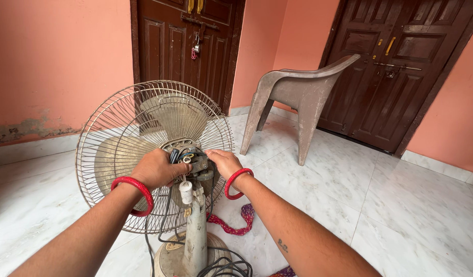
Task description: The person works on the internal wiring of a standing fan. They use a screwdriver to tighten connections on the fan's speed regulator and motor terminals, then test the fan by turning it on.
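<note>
Bare fan motor (195, 163) gripped by curled left hand (157, 169); right hand (223, 161) half-open, fingertips touching motor side.

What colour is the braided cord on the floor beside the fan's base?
The braided cord is red and pink, turning purple at its upper end; the head view shows it best.

The fan's cage (118, 133) is thin metal wire, dull and a bit rusty. Its bare motor (195, 163) looks like greasy metal. The chair (298, 92) seems matt, dusty plastic. The floor (390, 205) is smooth, shiny marble.
</note>
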